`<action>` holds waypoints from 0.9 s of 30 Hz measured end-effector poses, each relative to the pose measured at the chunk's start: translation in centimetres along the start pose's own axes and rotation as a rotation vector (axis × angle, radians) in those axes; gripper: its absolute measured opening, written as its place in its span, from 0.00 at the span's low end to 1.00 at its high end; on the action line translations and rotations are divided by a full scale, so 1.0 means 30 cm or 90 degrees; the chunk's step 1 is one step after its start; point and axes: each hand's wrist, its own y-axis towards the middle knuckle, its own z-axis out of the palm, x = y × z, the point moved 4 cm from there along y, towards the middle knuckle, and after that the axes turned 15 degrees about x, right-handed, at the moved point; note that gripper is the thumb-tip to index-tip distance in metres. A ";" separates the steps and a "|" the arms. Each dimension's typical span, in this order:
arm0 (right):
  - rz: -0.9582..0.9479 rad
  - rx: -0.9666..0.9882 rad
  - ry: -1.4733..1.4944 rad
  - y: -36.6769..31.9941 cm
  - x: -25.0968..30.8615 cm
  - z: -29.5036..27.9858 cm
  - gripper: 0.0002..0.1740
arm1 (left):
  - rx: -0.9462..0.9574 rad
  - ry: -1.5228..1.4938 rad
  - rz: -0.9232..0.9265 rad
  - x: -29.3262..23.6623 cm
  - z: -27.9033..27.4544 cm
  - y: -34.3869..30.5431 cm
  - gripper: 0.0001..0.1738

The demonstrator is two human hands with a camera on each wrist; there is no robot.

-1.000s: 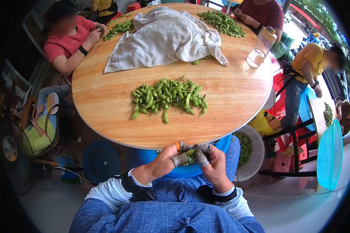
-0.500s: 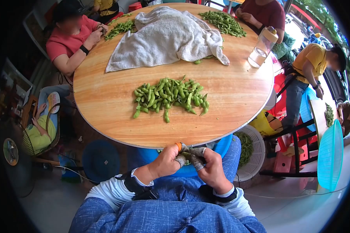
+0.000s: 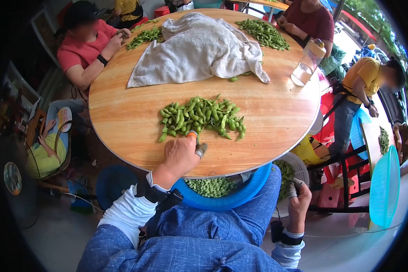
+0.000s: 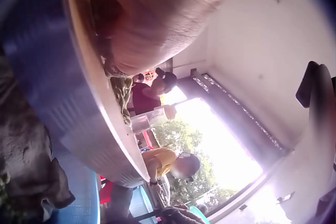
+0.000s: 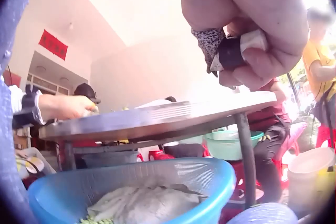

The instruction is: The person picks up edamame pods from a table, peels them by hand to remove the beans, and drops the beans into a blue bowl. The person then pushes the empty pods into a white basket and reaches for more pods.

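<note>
1. Reaching over the tabletop (image 3: pixel 122 122), the left hand (image 3: pixel 180 154) has just parted from the right hand (image 3: pixel 299 204); moments ago they met above the blue basin (image 3: pixel 258 187).
2. The left hand's fingertips are now at the near edge of the green pods (image 3: pixel 199 113), piled on the tabletop; whether they grip one, I cannot tell.
3. The right hand, its fingers curled, is out beside the white basket (image 3: pixel 303 168); I cannot tell if it holds anything.
4. That split suggests one pod is finished and another is being fetched, perhaps with a shell being discarded. Loose beans (image 3: pixel 211 187) lie in the basin, while a fair pile of pods remains.
5. No brand is readable. The red wall sign (image 5: pixel 53 44) carries characters, and the round fan (image 3: pixel 64 119) has print, both too unclear to read.
</note>
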 end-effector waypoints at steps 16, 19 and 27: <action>0.049 0.464 0.552 0.039 0.232 0.441 0.09 | 0.519 -1.079 0.106 -0.078 0.087 -0.184 0.09; 0.072 0.492 0.568 0.026 0.239 0.430 0.06 | 0.583 -1.102 0.106 -0.082 0.107 -0.193 0.13; 0.094 0.497 0.539 0.017 0.238 0.422 0.06 | 0.638 -1.098 0.085 -0.084 0.115 -0.191 0.13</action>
